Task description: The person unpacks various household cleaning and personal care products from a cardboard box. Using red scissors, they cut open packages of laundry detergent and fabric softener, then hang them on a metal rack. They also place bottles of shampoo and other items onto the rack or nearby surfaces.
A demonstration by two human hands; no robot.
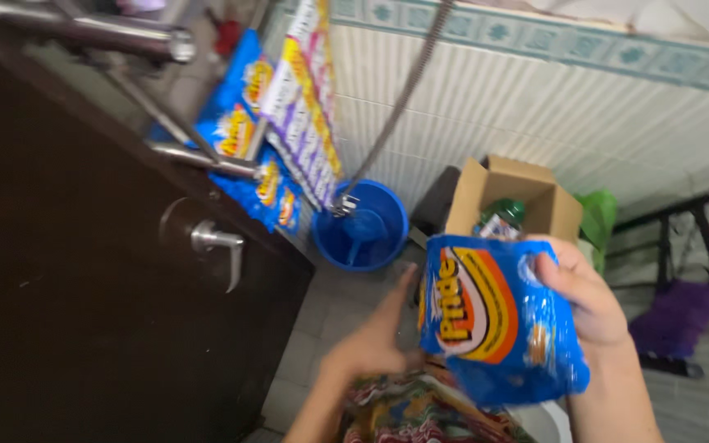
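Your right hand (pixel 584 299) holds the packet (pixel 494 320) at lower right of the frame, your left hand (pixel 375 340) just left of it. Above the packet sits a box (pixel 527 201) with a bottle (pixel 500 217) in it. Left of the box stands a bucket (pixel 371 221); the door (pixel 84 287) fills the left.

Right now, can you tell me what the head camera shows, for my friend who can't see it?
The right hand holds up a shiny blue plastic packet with orange and yellow print, while the open left hand reaches toward its edge. Behind stand an open brown cardboard box, a round blue plastic bucket and a dark brown door.
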